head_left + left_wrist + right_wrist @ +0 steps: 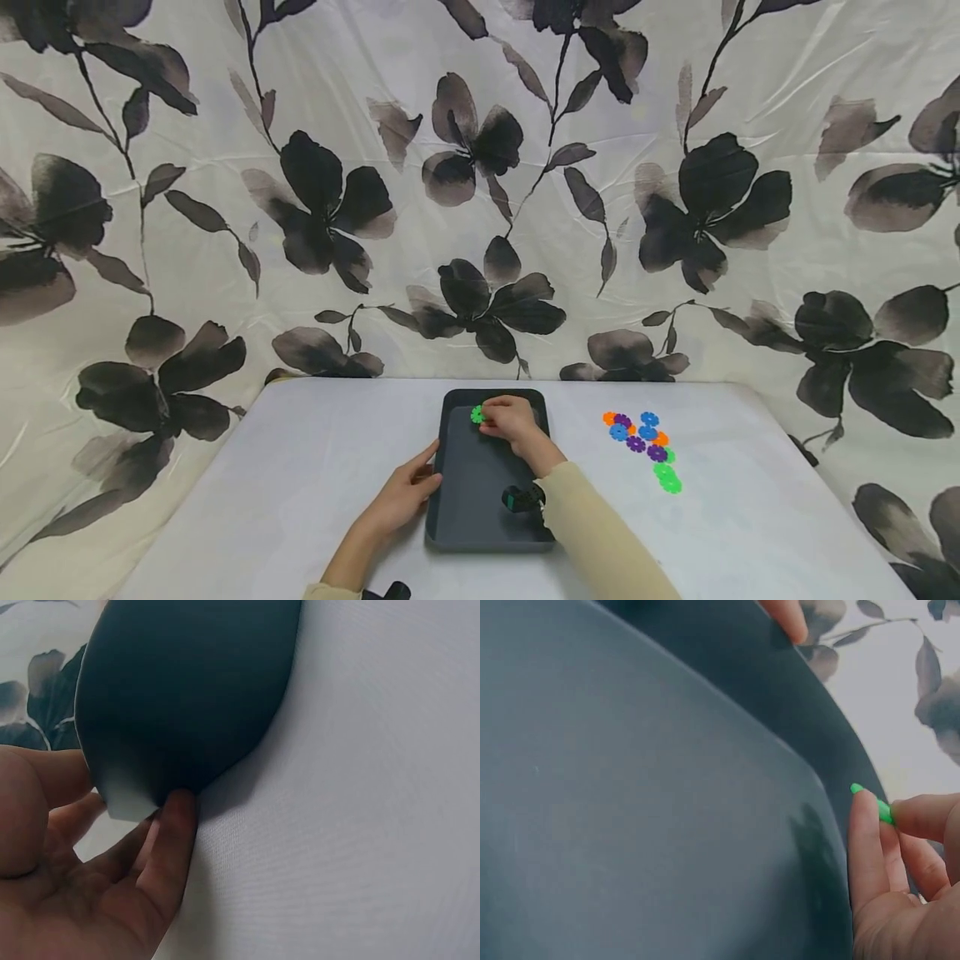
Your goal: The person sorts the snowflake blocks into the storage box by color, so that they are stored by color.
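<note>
While you work over the white table (285,492), a pale cloth (420,250) printed with dark flowers and leaves fills the room behind it; wrinkles and creases run across the cloth, and the table's surface is plain. Your dark grey tray (465,508) lies in the middle of the table; just to its right and well clear of its edge, a loose cluster of flat pieces (647,433) spreads in orange, purple, blue and green, some overlapping.

From the head you see both hands and the whole cluster; the left wrist view shows instead the outer side of the tray, with your left hand (405,492) nearly closed on its left edge, one finger passing over the rim and another against the outside; the right wrist view shows your right hand (512,421) with thumb and fingertips brought together on a green piece (477,414), a pinch which the head view partly hides.

That green piece is bright, small and thin, with a notched, flower-like outline; it is held at the far end of the tray, within its rim; whether it touches the tray, you cannot tell.
</note>
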`<action>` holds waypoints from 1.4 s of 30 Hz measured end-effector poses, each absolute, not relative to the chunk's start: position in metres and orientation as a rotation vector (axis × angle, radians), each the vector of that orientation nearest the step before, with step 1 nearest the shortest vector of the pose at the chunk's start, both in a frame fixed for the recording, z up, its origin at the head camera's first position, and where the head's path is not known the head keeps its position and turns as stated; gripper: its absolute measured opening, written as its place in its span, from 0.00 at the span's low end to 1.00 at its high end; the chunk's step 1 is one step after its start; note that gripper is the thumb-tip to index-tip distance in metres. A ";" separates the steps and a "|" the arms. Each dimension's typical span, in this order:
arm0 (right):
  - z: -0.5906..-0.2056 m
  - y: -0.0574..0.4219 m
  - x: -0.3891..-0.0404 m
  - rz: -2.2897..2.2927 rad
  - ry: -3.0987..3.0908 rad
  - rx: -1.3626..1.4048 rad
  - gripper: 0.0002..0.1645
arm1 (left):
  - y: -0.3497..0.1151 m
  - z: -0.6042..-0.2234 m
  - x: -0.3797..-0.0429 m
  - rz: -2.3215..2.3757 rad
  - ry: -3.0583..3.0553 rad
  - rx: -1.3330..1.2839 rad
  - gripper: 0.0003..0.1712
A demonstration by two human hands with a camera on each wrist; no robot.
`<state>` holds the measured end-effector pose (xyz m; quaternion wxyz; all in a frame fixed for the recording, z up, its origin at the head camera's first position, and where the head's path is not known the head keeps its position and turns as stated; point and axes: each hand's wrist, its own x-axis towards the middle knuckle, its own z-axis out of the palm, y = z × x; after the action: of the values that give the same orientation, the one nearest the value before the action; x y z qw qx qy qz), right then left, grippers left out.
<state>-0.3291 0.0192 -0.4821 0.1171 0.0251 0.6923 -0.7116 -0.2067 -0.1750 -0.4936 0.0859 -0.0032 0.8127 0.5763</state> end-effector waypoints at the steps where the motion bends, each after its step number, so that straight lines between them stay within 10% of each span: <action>1: -0.483 0.018 -0.329 -2.081 2.025 0.083 0.16 | -0.175 -0.494 -0.207 1.713 2.425 -0.013 0.34; 42: -0.504 -0.014 -0.351 -2.145 2.053 0.292 0.09 | -0.178 -0.501 -0.209 1.754 2.386 0.004 0.35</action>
<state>-0.3508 -0.0143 -0.5038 0.0788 0.0977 0.6859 -0.7168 -0.2093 -0.1781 -0.5009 0.0899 0.0015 0.8025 0.5898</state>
